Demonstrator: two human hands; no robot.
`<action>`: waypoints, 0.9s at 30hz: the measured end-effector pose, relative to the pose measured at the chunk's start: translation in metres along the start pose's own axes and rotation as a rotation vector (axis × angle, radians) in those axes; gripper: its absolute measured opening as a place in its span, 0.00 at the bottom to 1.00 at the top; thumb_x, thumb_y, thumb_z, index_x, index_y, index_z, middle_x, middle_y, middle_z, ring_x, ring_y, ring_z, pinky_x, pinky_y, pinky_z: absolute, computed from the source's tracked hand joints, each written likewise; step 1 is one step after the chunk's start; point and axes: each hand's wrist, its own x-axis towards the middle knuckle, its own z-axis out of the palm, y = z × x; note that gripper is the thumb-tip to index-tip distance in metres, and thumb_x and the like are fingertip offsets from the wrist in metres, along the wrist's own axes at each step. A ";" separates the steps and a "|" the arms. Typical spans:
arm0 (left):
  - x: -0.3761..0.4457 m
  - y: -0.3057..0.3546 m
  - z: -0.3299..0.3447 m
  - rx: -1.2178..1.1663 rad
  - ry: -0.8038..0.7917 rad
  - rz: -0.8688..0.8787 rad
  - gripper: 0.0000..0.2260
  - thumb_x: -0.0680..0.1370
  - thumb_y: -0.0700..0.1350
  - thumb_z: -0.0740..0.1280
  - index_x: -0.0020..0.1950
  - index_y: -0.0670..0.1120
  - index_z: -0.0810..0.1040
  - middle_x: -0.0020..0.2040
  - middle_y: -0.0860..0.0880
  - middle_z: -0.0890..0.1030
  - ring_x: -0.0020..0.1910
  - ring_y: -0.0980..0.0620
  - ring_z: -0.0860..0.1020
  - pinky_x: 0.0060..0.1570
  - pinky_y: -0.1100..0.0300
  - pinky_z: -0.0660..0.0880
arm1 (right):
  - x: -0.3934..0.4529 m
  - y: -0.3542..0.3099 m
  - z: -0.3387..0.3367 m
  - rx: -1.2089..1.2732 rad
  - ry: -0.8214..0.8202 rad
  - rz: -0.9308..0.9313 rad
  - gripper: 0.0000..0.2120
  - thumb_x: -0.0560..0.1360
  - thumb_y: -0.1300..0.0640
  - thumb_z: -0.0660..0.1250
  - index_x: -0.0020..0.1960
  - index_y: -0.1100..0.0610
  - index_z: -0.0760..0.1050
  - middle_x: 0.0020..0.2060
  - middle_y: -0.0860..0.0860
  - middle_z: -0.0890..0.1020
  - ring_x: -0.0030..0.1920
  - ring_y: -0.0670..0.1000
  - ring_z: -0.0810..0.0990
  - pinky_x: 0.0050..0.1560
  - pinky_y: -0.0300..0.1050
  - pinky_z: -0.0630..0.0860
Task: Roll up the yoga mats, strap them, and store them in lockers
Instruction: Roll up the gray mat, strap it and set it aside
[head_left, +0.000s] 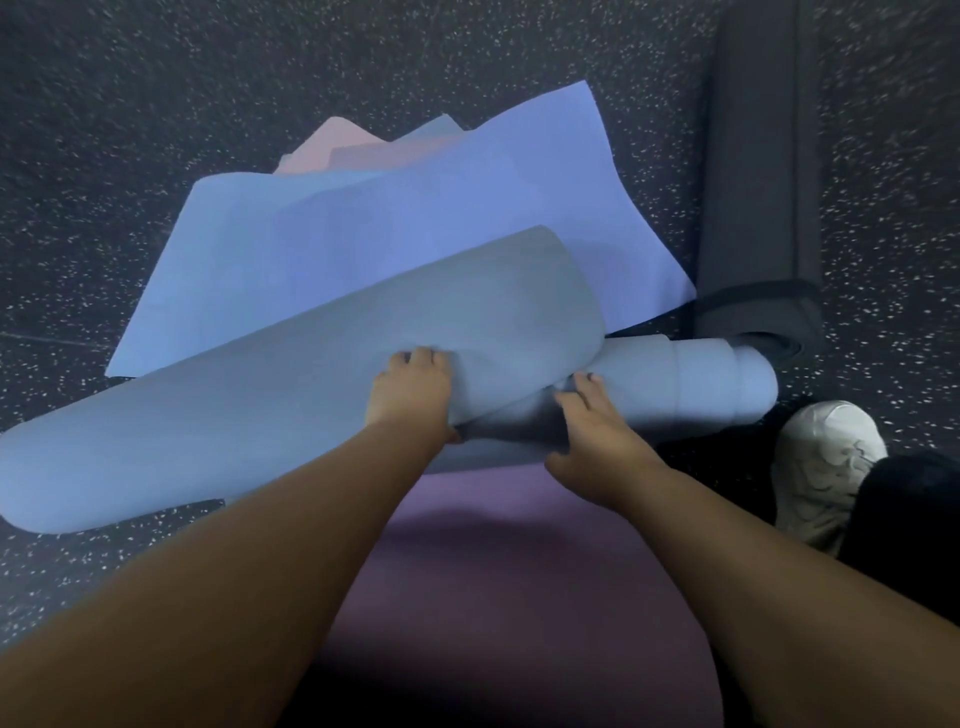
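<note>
I see my left hand (410, 389) laid over the top of a grey-blue yoga mat (291, 384), its fingers (423, 357) curled down over the fold of the loose flap and gripping it. My right hand (587, 426) sits just beside it on the rolled part of the same mat (691, 387); its fingers (589, 384) are spread and bent over the curve of the roll, pressing on it, and whether they truly clasp it I cannot tell. The roll runs off beyond my right fingers, its layers stepped out like a telescope at the far end. The unrolled flap sweeps away from my left fingers across the speckled dark floor (156, 104).

Beyond both sets of fingers lies a loose lavender-blue mat (467, 197), rumpled, with a pink mat (343, 140) peeking out behind it. Under my wrists, on the near side of my fingers, a purple mat (493, 571) lies flat. Past the roll's end, a dark rolled mat (758, 171) with a black strap (753, 293) round it lies on the floor. Near my right forearm is a white shoe (826, 467).
</note>
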 end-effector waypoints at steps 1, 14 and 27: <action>0.002 0.000 -0.003 -0.030 -0.035 0.007 0.38 0.72 0.55 0.73 0.73 0.41 0.59 0.69 0.43 0.65 0.68 0.42 0.65 0.63 0.52 0.68 | 0.001 0.000 -0.002 0.018 0.002 0.011 0.31 0.77 0.59 0.61 0.77 0.56 0.52 0.77 0.48 0.40 0.77 0.49 0.44 0.72 0.42 0.54; -0.028 -0.013 -0.006 0.077 0.067 0.090 0.11 0.78 0.46 0.61 0.60 0.47 0.72 0.60 0.45 0.76 0.56 0.43 0.76 0.50 0.55 0.72 | -0.003 0.013 -0.019 0.688 0.110 0.131 0.15 0.75 0.62 0.60 0.59 0.51 0.61 0.44 0.47 0.73 0.41 0.44 0.72 0.39 0.39 0.67; -0.066 -0.007 0.038 0.389 -0.278 0.406 0.16 0.74 0.43 0.60 0.62 0.48 0.74 0.61 0.50 0.72 0.64 0.48 0.71 0.70 0.31 0.40 | 0.004 0.019 -0.008 0.816 0.079 0.052 0.34 0.73 0.69 0.59 0.73 0.46 0.55 0.57 0.39 0.68 0.57 0.40 0.68 0.57 0.40 0.69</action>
